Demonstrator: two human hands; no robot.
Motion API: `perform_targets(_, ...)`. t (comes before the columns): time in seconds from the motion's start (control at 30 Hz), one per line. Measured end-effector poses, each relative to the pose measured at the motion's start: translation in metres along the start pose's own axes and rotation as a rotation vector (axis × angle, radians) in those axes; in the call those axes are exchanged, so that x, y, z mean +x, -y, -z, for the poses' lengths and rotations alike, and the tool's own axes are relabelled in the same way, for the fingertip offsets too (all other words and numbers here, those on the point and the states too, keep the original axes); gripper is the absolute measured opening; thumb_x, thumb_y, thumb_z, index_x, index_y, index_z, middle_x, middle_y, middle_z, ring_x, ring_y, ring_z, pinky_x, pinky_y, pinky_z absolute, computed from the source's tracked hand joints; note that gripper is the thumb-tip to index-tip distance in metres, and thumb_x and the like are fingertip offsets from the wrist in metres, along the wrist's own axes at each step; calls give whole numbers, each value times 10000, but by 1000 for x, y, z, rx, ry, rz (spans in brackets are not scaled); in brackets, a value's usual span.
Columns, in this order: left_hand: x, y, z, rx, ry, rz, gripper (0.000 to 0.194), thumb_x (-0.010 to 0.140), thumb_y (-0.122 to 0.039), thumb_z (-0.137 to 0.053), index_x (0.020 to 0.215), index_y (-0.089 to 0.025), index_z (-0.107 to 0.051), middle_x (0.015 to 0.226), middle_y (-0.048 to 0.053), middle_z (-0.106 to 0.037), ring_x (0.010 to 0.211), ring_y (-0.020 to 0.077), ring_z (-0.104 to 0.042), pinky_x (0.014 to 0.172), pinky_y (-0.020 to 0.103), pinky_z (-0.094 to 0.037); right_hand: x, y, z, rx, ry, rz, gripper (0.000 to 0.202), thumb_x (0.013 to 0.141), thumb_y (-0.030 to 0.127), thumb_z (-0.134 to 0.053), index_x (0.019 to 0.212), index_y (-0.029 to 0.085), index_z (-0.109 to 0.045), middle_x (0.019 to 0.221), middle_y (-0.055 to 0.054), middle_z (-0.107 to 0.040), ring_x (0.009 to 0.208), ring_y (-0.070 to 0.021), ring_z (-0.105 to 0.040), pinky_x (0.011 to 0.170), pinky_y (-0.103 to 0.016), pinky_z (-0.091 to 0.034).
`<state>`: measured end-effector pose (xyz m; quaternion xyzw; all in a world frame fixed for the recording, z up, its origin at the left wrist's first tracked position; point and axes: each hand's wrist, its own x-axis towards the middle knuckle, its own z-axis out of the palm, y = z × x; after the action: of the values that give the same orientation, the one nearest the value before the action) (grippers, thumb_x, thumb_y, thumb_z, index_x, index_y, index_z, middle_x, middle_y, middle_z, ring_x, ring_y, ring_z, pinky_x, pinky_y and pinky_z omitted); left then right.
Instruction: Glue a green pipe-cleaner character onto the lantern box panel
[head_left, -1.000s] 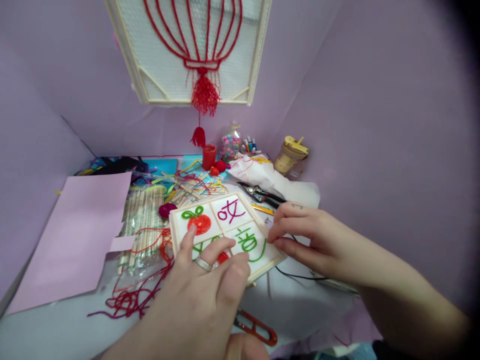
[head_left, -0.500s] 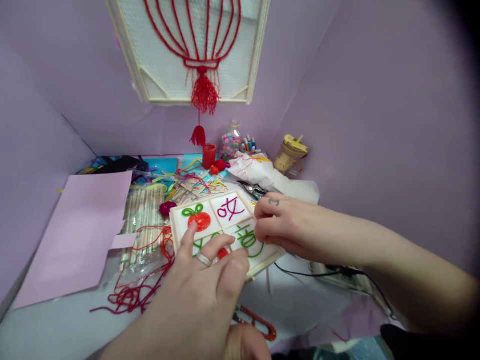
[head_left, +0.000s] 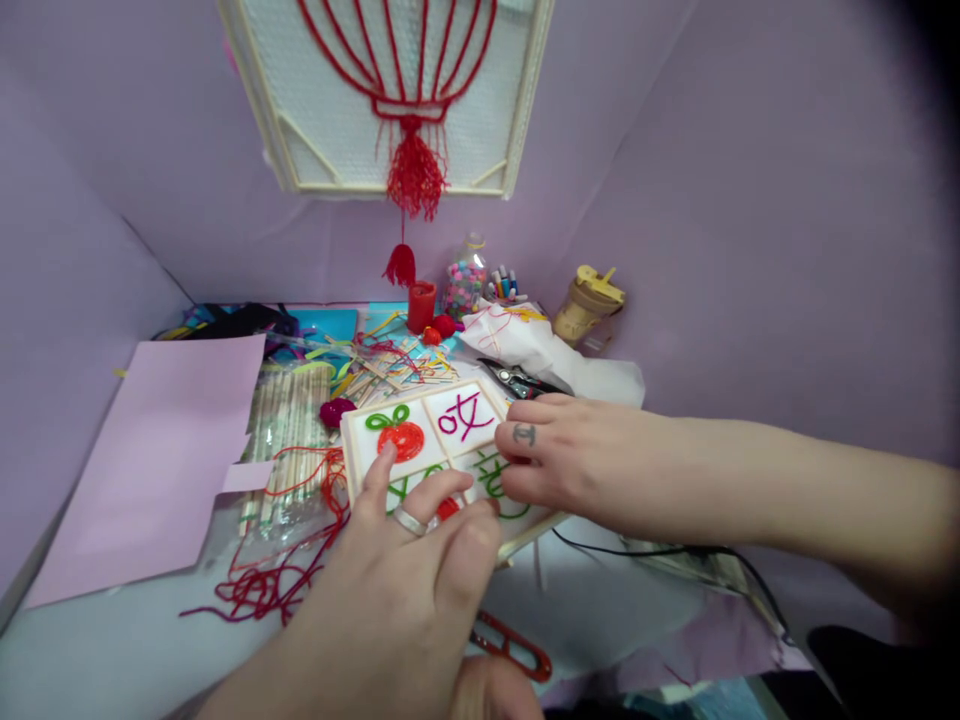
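Observation:
A wood-edged board [head_left: 450,460] in four panels lies on the table, with a red fruit with green leaves, a purple character and green yarn shapes on white. My left hand [head_left: 427,560], a ring on one finger, rests spread over its lower left, one fingertip on the red fruit. My right hand [head_left: 551,450] is over the board's right side, its fingers curled down at the green character; whatever its fingertips hold is hidden. Red-handled scissors [head_left: 514,645] show in part beside my left thumb.
Pink card [head_left: 150,460], bagged sticks [head_left: 289,440] and tangled red yarn [head_left: 262,592] lie left. Behind are black pliers [head_left: 517,378], white cloth [head_left: 555,355], a red cup [head_left: 421,305], a pom-pom jar [head_left: 463,283] and a lidded cup [head_left: 589,305]. A black cable [head_left: 637,549] runs right.
My right hand has moved slightly left over the board, covering more of the green character. My left hand stays in place. The view has shifted a little.

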<state>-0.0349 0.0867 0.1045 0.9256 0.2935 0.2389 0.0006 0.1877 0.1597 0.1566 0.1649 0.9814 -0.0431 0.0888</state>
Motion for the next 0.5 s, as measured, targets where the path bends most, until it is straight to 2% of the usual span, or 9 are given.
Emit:
perform_targets(0.17, 0, 1, -1, -38, -3, 3, 552, 988, -589, -388, 1154, -84, -535, 1003, 174, -749, 1014, 380, -691, 925, 713, -435, 1, -5, -2, -102, -29, 136, 160, 978, 233, -550, 869, 211, -666, 889, -45, -631, 876, -223, -491, 723, -384, -342)
perform_targets(0.3, 2, -1, -1, -52, -9, 7, 524, 987, -571, -415, 1176, -90, -501, 999, 169, -750, 1000, 391, -700, 919, 732, -422, -2, -11, 5, -90, -38, 202, 246, 995, 212, -514, 802, 220, -666, 819, -34, -626, 871, -214, -492, 738, -382, -351)
perform_targets(0.4, 3, -1, 1, -64, 2, 26, 483, 977, -538, -465, 1169, -96, -503, 990, 159, -751, 947, 384, -712, 910, 728, -428, -13, -12, 12, 3, -119, 101, 284, 978, 123, -470, 800, 198, -678, 856, -56, -635, 857, -208, -495, 754, -366, -380)
perform_targets(0.5, 1, -1, 0, -57, 29, 28, 486, 955, -536, -509, 1153, -92, -525, 1017, 168, -747, 955, 396, -704, 920, 744, -408, -28, -8, 11, 153, -263, -106, 246, 949, 101, -472, 896, 162, -704, 914, -86, -632, 849, -193, -521, 751, -332, -421)
